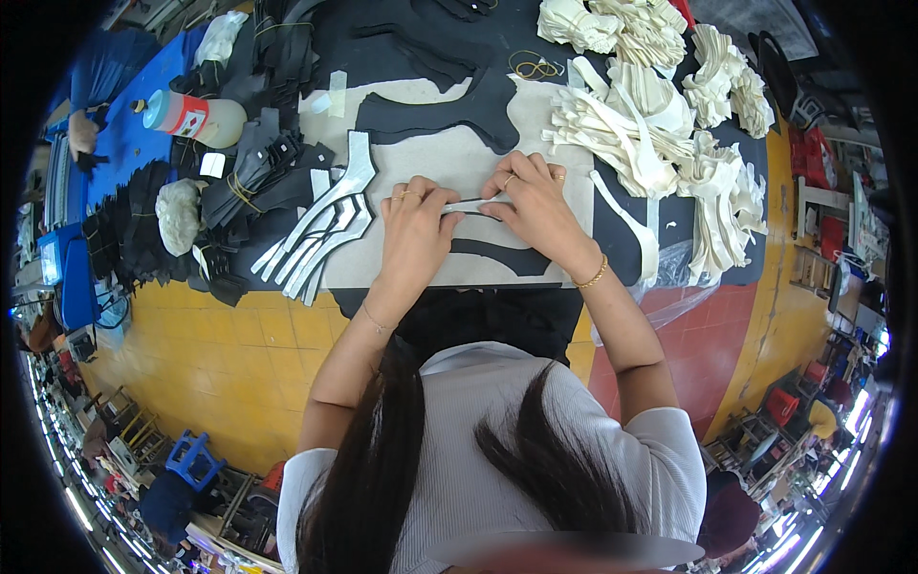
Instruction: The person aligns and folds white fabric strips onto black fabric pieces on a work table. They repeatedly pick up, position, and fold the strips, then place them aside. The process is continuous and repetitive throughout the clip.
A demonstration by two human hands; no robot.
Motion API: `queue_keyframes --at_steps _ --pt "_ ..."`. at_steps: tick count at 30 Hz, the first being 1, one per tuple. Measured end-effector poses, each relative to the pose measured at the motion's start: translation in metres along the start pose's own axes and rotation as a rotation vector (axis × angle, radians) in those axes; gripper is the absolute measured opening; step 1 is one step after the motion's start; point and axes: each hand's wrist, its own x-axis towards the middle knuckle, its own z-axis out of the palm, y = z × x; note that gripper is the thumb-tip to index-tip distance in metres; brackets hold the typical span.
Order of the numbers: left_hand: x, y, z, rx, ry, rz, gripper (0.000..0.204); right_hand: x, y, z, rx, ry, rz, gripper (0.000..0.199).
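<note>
My left hand (413,230) and my right hand (532,199) meet over a grey work board (440,158) on the table. Between the fingertips of both hands I pinch a thin, pale curved strip (475,205). A black curved cut piece (497,256) lies on the board just below my hands. A fan of silver-grey curved pieces (330,225) lies to the left of my left hand. One white curved strip (626,225) rests to the right of my right wrist.
Piles of cream cut pieces (660,105) fill the right of the table, black pieces (258,163) the left. A plastic bottle (191,117) lies at far left, next to a grey cloth wad (178,214). Large black shapes (449,110) lie behind the board. Yellow floor below.
</note>
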Motion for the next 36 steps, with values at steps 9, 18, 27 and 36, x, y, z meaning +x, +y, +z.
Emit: queue_keyframes --at_steps 9,18,27,36 --pt "0.001 0.0 0.0 0.002 -0.004 -0.001 0.022 0.004 0.004 -0.002 -0.021 -0.043 -0.022 0.019" --pt "0.001 0.0 0.001 -0.002 -0.003 0.003 0.021 0.009 0.005 -0.005 -0.02 -0.089 -0.019 0.019" --pt "0.002 0.001 0.0 0.005 -0.017 -0.001 0.021 0.01 0.003 -0.009 -0.011 -0.121 -0.013 0.018" --pt "0.0 0.001 0.001 0.065 -0.015 0.04 0.024 0.002 -0.004 -0.015 -0.169 0.015 -0.219 0.014"
